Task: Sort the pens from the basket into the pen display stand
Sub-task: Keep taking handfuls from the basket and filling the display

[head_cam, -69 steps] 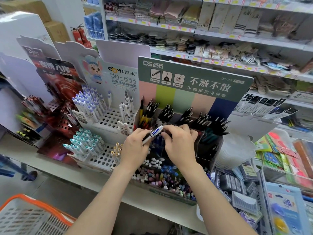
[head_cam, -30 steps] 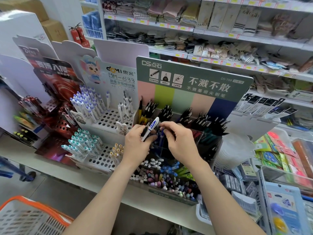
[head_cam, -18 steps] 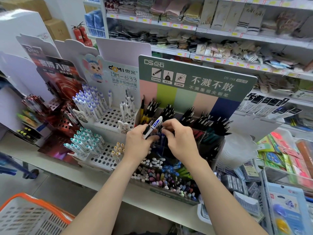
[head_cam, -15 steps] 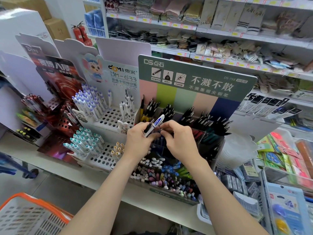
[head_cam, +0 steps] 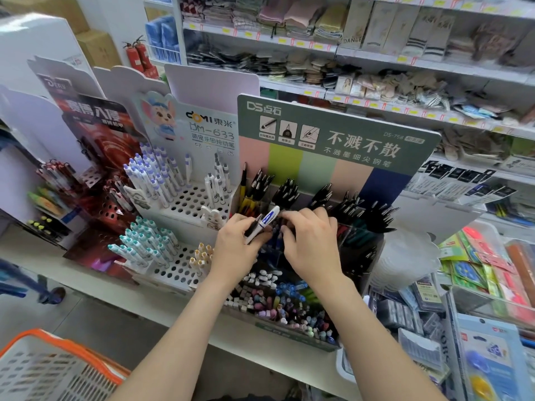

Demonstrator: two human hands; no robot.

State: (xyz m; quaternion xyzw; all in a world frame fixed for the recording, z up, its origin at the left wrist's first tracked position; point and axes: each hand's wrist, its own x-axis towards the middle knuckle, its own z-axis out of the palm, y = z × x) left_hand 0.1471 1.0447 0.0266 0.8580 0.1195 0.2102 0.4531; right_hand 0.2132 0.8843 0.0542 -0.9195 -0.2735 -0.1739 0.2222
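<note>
My left hand (head_cam: 237, 244) grips a white pen with a blue band (head_cam: 267, 218) and a black pen beside it, tips pointing up and right. My right hand (head_cam: 312, 241) is just to its right, fingers curled down among the blue pens (head_cam: 275, 241) in a clear compartment of the green-backed pen display stand (head_cam: 333, 140). What its fingertips pinch is hidden. Black pens (head_cam: 353, 206) fill the stand's upper row. The orange-rimmed white basket (head_cam: 49, 369) sits at the bottom left, its contents out of sight.
A white perforated pen stand (head_cam: 185, 204) with purple and teal pens stands left of my hands, a red stand (head_cam: 95, 180) beyond it. Coloured caps fill a front tray (head_cam: 289, 311). Stationery packs lie at the right. Shelves of cloth goods run behind.
My hands have stayed over the same compartment. The white and blue pen in my left hand tilted more upright, and my right hand's fingers shifted among the blue pens.
</note>
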